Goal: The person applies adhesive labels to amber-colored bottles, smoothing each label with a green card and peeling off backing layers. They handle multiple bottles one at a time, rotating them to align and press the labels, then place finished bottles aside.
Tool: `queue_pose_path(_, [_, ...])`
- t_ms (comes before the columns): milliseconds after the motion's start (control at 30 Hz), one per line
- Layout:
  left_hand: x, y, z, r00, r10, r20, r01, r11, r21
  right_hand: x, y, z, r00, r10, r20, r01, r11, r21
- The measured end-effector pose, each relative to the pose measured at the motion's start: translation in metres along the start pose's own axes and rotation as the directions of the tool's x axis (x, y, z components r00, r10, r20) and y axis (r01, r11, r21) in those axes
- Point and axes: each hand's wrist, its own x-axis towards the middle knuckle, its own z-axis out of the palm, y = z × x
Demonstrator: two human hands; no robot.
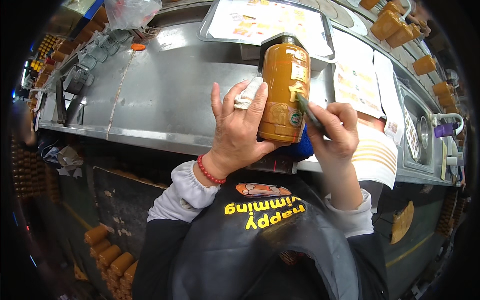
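Note:
A glossy amber-brown bottle point(280, 75) lies tilted over the metal bench, with raised pale characters, a moulded band and a small green round sticker. My left hand point(237, 125) steadies its left side, thumb near the base; a crumpled white cloth point(248, 94) is tucked between the fingers. Between the thumb and fingers of my right hand point(336, 129) is a slim dark-green pointed tool point(311, 114). Its tip meets the lowest pale character. Part of a blue cloth point(303, 146) shows below the bottle, and a dark angular holder point(263, 49) behind it.
Beyond the bottle lies a metal tray point(204, 31) with a printed sheet. More sheets point(355, 80) and a striped white towel point(376, 155) are at the right, beside a sink point(425, 132). Glass cups point(95, 52) line the far left. Brown bottles point(112, 257) are stacked lower left.

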Motion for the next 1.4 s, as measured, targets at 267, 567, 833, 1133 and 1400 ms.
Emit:
queue_pose_path(267, [-0.008,-0.013,0.016,0.988,-0.103,0.115,0.112,0.991,-0.077,-0.002,-0.002,-0.003,0.996,-0.076,0.049,0.077,0.997,-0.023])
queue_pose_path(567, [-0.005,-0.010,0.013,0.996,-0.072,0.060,0.079,0.989,-0.122,-0.015,0.003,0.005,0.823,0.557,0.108,-0.542,0.715,0.442])
queue_pose_path(833, [0.006,0.006,-0.009,0.997,-0.061,0.049,0.057,0.995,0.077,0.017,-0.013,0.009,0.884,0.455,0.109,-0.464,0.823,0.328])
queue_pose_path(1133, [0.001,0.002,-0.003,0.997,-0.061,0.041,0.060,0.998,0.017,0.049,-0.034,0.009,0.893,0.352,0.281,-0.393,0.913,0.105])
queue_pose_path(1400, [-0.015,-0.017,0.018,0.987,-0.096,0.129,0.125,0.963,-0.239,0.008,0.002,-0.015,0.788,0.593,0.164,-0.599,0.681,0.421])
